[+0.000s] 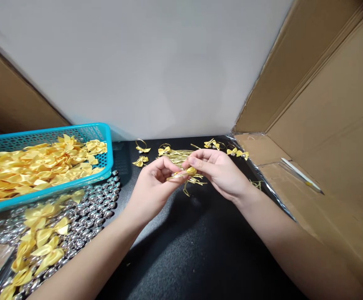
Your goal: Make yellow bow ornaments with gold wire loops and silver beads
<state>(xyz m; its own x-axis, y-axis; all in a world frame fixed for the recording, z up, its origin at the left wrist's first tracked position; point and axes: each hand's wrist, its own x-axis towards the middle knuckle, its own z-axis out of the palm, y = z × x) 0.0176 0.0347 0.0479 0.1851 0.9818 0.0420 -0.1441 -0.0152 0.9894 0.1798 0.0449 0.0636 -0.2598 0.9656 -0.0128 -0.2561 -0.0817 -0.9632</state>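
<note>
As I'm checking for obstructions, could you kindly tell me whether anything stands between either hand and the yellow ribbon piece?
Nothing visible does: the left hand and right hand both have fingers on the yellow ribbon piece. The gold strands lie on the black surface, not in between.

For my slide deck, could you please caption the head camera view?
Left hand and right hand hold yellow ribbon near gold strands, blue basket at left.

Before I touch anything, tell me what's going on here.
A person's left hand and right hand pinch a small yellow piece, likely a bow, over gold strips on a black table. Toward the far edge, several beaded bows lie. On the left, a blue basket holds yellow bows, with silver beads and more bows in front.
</note>
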